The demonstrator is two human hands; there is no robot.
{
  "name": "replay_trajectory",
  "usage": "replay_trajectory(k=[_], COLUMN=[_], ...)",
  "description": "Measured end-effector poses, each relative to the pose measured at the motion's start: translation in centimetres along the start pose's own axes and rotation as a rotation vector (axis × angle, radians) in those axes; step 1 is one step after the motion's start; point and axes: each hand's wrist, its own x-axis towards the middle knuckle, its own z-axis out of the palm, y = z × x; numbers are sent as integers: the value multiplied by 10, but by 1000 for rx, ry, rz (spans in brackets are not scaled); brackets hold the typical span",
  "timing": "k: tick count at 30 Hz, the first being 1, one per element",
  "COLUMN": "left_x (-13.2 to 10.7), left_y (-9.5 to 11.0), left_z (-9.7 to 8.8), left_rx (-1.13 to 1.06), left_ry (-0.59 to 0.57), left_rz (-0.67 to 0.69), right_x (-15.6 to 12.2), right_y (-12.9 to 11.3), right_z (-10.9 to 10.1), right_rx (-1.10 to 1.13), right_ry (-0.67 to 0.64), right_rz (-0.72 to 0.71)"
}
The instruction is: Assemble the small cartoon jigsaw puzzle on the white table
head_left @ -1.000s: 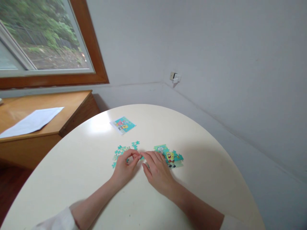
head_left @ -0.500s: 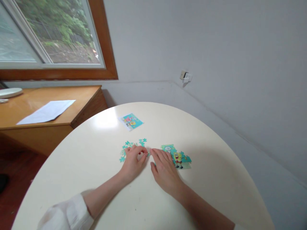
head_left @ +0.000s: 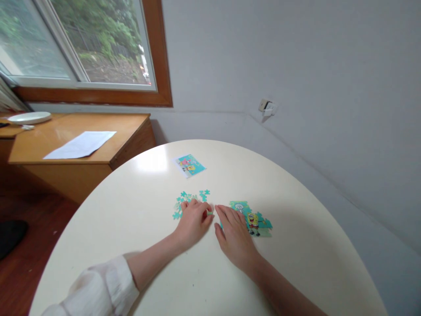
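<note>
My left hand (head_left: 194,219) is closed in a pinch on a small green puzzle piece (head_left: 209,213), just left of my right hand's fingertips. Behind and partly under that hand lie several loose puzzle pieces (head_left: 178,208) in teal and pale green. My right hand (head_left: 234,232) rests with fingers stretched out over the left part of a partly joined puzzle (head_left: 261,220), hiding some of it. A yellow cartoon figure and a pale-headed one show on the joined part. Further back lies a picture card (head_left: 191,166) with similar figures.
The round white table (head_left: 148,193) fills the foreground. To the left stands a wooden desk (head_left: 131,131) bearing a sheet of paper (head_left: 82,145) and a white round plate-like object (head_left: 30,117). A wall socket with a plug (head_left: 268,107) is at the right, beyond the table.
The whole view has shifted, so the scene sits further right. My left hand still pinches the small piece, whose green side now shows more. My right hand stays on the joined puzzle.
</note>
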Motion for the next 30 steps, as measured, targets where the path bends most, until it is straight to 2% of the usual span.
replay_trajectory(k=[11,15,18,21,23,25,30], left_x=[-2,3,13,24,28,30,31], left_y=[0,-3,-17,-41,-57,-70,-81], left_z=[0,-8,-23,-39,-47,-52,-52], left_rx=[64,65,66,102,103,75,80], left_ry=[14,43,114,165,143,87,-50], left_rz=[39,32,-47,-150,-171,-126,-65], right_x=[0,0,0,0,0,0,0], right_y=[0,0,0,0,-1,-1,0], right_z=[0,0,0,-1,-1,-1,0], right_rx=[10,-12,-27,-18,-13,-17,-24], right_ry=[16,20,12,6,8,12,21], right_rz=[-6,-12,-25,-18,-7,-8,-16])
